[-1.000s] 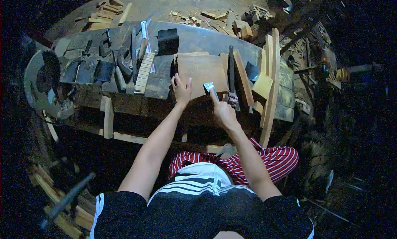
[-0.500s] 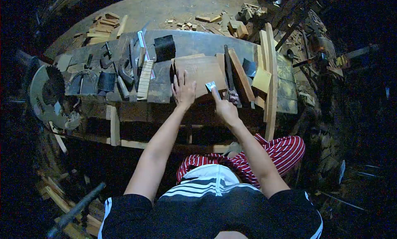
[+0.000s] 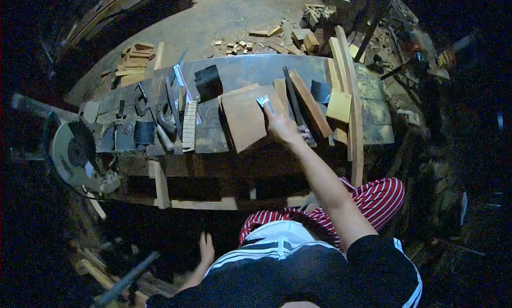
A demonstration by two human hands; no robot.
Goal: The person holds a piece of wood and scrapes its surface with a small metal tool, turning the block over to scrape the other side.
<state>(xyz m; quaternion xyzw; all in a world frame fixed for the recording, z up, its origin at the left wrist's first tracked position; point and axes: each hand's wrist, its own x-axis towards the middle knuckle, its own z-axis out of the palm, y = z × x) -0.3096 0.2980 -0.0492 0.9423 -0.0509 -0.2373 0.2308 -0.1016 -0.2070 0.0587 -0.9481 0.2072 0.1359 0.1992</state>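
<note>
In the head view my right hand (image 3: 281,128) is closed around a putty knife (image 3: 264,102), its wide metal blade over the upper right part of a flat wooden panel (image 3: 240,124). The panel lies tilted on the workbench (image 3: 210,137), its near corner at the bench's front edge. My left hand (image 3: 207,248) is down beside my body, below the bench, fingers stretched out and touching nothing I can see. Right of the panel lie a long dark tool (image 3: 292,97) and a wooden strip (image 3: 311,105).
A ruled wooden block (image 3: 189,125), a handsaw (image 3: 180,84) and several hand tools cover the bench's left side. A circular saw (image 3: 74,153) stands at the far left. Long planks (image 3: 349,94) cross the right end. Wood offcuts (image 3: 306,40) lie on the floor behind.
My left hand has left the panel and dropped to my side. The panel has turned, its near corner now toward me. The putty knife has shifted slightly left and up on it.
</note>
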